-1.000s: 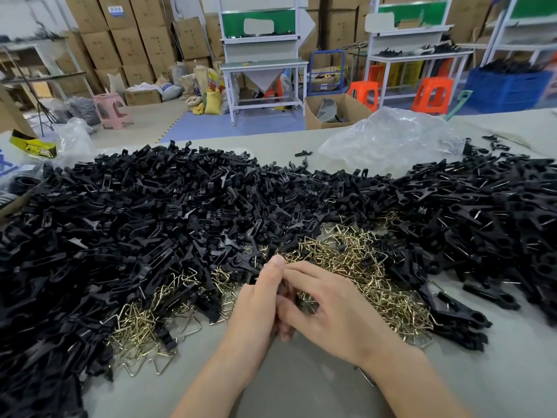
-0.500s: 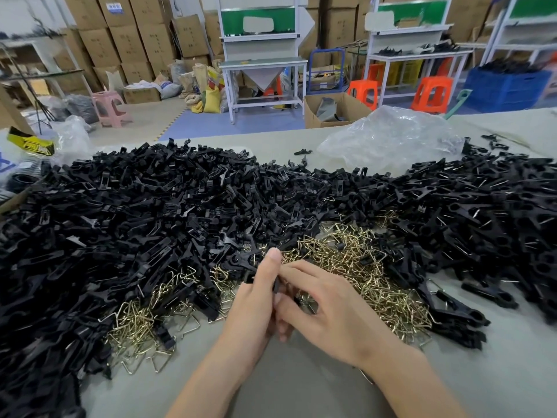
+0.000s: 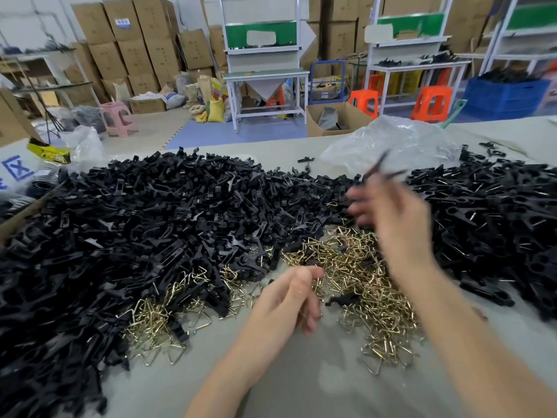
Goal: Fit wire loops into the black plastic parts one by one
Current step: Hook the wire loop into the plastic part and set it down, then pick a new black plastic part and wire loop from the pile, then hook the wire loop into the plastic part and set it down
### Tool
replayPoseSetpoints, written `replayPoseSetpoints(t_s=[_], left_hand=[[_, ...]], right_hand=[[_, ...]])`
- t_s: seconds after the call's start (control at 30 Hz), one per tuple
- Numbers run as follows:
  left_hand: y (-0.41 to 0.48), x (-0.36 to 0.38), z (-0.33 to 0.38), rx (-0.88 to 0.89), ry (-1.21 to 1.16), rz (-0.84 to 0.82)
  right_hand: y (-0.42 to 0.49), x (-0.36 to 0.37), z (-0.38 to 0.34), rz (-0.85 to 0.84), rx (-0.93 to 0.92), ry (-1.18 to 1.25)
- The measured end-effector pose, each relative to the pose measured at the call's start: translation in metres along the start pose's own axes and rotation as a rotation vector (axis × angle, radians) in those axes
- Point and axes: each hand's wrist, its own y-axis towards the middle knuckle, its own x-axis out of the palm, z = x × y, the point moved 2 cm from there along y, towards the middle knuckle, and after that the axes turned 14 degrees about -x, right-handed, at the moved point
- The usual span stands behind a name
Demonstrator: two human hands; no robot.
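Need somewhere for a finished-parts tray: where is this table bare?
Bare grey table along the near edge, below the brass wire loops; also a far strip beyond the black plastic parts, left of the clear plastic bag. The middle is crowded with both heaps.

Matt black plastic parts [image 3: 168, 224] surround shiny brass-coloured wire loops [image 3: 355, 276] on a smooth, dull grey table [image 3: 301, 384].

Stacked cardboard boxes [image 3: 135, 46] stand along the far wall. A white workbench [image 3: 265, 74] with a green panel stands on a blue floor mat [image 3: 241, 134]. Orange stools [image 3: 431, 102] are to its right and a pink stool [image 3: 117, 116] to its left.
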Motion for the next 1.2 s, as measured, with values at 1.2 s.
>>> replayPoseSetpoints(t_s=[1.2], left_hand=[[-0.013,-0.045,0.022,0.253,0.365,0.660]], right_hand=[[-0.085,0.058,0.024,-0.480,-0.057,-0.235]])
